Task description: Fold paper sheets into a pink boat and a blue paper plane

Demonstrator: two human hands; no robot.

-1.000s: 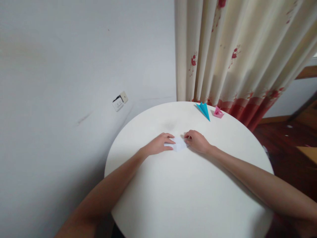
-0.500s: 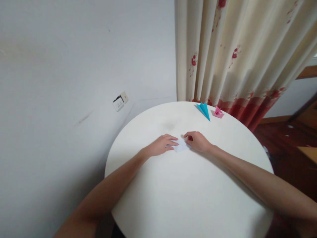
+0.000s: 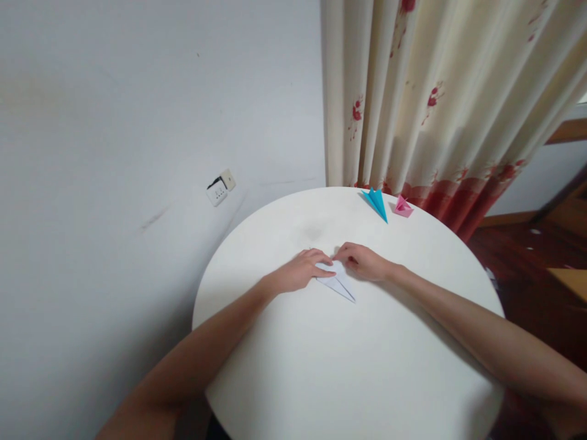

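A folded white paper [image 3: 338,283] lies on the white round table [image 3: 348,366], its narrow point toward me and to the right. A dark fold line runs along its length. My left hand [image 3: 305,269] lies on the paper's left part, thumb and fingers apart and stretched over it. At the paper's far edge, my right hand [image 3: 362,261] is curled, with its thumb and forefinger pinched together there. The fingers partly cover the paper's far end.
Near the table's far edge lie a blue paper plane [image 3: 376,205] and a pink folded paper piece [image 3: 403,207]. Behind them hangs a flowered curtain [image 3: 431,134]. A wall socket [image 3: 217,192] is on the wall at left.
The white paper has turned, so its narrow pointed end now shows toward me. My right hand has moved slightly left to its far edge, and my left thumb now lies over it.
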